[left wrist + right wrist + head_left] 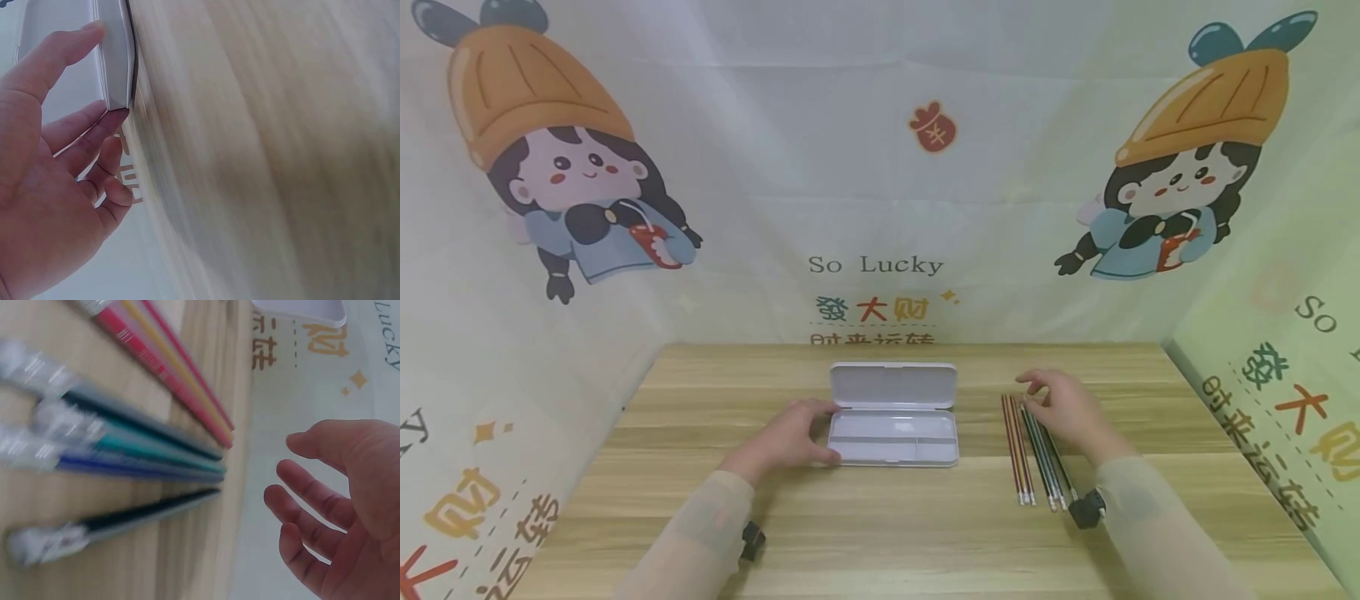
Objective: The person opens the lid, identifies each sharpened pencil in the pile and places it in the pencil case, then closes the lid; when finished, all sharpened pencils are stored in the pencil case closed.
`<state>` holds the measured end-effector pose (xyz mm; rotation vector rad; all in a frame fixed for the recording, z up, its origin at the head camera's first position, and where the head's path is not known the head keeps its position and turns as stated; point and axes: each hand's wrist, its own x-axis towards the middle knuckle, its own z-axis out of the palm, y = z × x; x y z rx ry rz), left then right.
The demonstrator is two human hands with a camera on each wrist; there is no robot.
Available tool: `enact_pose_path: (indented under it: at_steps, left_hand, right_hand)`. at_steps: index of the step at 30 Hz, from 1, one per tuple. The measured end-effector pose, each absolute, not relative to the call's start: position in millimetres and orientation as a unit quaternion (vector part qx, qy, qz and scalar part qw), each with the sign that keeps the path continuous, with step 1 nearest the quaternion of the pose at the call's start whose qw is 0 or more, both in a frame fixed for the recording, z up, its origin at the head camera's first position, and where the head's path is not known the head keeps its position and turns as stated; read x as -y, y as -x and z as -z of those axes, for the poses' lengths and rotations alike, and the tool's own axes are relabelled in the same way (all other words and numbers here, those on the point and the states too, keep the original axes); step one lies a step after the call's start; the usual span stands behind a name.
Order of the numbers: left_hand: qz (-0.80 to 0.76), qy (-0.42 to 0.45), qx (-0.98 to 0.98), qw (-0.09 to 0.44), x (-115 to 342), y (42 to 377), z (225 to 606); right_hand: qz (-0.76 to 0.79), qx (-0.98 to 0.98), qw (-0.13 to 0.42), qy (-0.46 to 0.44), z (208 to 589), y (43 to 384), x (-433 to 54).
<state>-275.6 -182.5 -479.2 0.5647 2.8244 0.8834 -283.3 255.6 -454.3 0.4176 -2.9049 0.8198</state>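
A white pencil case [891, 425] lies on the table with its lid [893, 386] raised at the back and bare compartments inside. My left hand [793, 433] grips its left end, the thumb on the front edge and fingers at the end, as the left wrist view shows on the case [115, 56]. To the right of the case lie red and yellow pencils [1017, 450] beside several darker pencils [1047, 458], erasers toward me. Over the far ends of the pencils is my right hand [1063, 412]. Its fingers [312, 494] are loosely bent and hold nothing in the right wrist view.
The wood-grain table [880, 533] ends at a printed cloth backdrop [880, 208], which also rises on the left and right sides. A small black device [1086, 508] is worn at the right wrist, another device [752, 540] at the left.
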Motion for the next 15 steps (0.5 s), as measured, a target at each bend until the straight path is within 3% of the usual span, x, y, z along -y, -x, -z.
enact_pose_path:
  at_steps: [15]
  left_hand:
    - [-0.293, -0.184, -0.936, 0.068, 181, 277, 480]
  right_hand:
    - [-0.206, 0.971, 0.004, -0.123, 465, 266, -283]
